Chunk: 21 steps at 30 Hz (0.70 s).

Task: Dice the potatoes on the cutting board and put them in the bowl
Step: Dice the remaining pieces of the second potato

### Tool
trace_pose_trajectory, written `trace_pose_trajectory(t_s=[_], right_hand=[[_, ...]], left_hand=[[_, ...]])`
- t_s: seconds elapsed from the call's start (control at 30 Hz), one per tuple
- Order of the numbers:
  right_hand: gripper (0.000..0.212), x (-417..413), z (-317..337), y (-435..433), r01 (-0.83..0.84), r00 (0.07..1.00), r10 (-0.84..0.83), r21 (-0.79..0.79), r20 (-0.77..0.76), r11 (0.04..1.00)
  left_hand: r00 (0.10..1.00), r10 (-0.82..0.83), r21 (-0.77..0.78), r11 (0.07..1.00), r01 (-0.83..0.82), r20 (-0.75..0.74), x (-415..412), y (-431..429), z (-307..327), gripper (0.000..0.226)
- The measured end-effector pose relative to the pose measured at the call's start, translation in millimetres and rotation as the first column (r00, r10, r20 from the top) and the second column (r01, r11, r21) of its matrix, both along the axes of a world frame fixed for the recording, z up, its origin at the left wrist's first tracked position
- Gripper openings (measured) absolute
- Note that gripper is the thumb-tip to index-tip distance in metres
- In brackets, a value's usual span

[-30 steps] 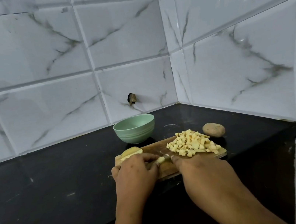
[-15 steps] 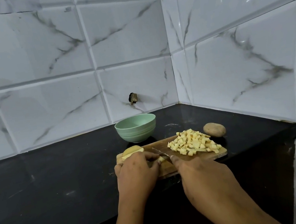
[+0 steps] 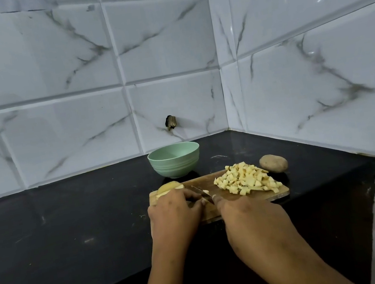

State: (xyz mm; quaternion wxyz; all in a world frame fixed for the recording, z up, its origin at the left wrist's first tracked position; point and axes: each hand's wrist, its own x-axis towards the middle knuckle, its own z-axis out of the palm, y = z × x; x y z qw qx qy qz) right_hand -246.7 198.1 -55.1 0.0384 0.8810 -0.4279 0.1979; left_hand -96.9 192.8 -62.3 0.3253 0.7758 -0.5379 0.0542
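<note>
While the right hand (image 3: 247,215) gripped the knife (image 3: 200,192), with the handle hidden inside its curled fingers, the blade slanted down over the near left part of the cutting board (image 3: 208,180). The left hand (image 3: 173,214) lay on that same part of the board, its fingers bent down and pinching a potato piece (image 3: 205,191) against the wood. Only a small pale end of that piece showed, just past the blade. Beyond the left hand, at the board's far left corner, sat a peeled potato chunk (image 3: 169,186). A heap of diced potato (image 3: 246,179) covered the board's right half. Just off the board's far right corner, a whole potato (image 3: 273,163) in its skin lay on the black counter (image 3: 71,221), near the heap but off the wood. Just behind the board's far edge, toward its left end, the green bowl (image 3: 174,159) stood upright on the counter. Behind the board rose white marbled wall tiles (image 3: 58,59), with a dark hole (image 3: 170,122) in one of them above the bowl.
</note>
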Motion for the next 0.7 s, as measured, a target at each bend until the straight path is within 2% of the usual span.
trace_pose_trajectory(t_s=[0.23,0.33,0.53,0.7], right_hand=[[0.058,22,1,-13,0.031,0.996,-0.028,0.033,-0.087,0.999],[0.051,18,7,-11,0.021,0.998,-0.019,0.019,-0.062,1.000],[0.057,1,3,5,-0.038,0.999,0.039,0.019,-0.015,0.999],[0.061,16,-4,-5,0.006,0.997,-0.006,0.002,-0.079,1.000]], left_hand=[[0.999,0.002,0.006,1.000,-0.002,-0.043,-2,1,2,0.018],[0.998,0.004,-0.005,1.000,-0.005,-0.063,-2,2,1,0.017],[0.998,0.003,-0.007,1.000,-0.003,-0.069,0,0,0,0.014],[0.998,0.006,-0.005,1.000,-0.007,-0.062,0,0,-1,0.014]])
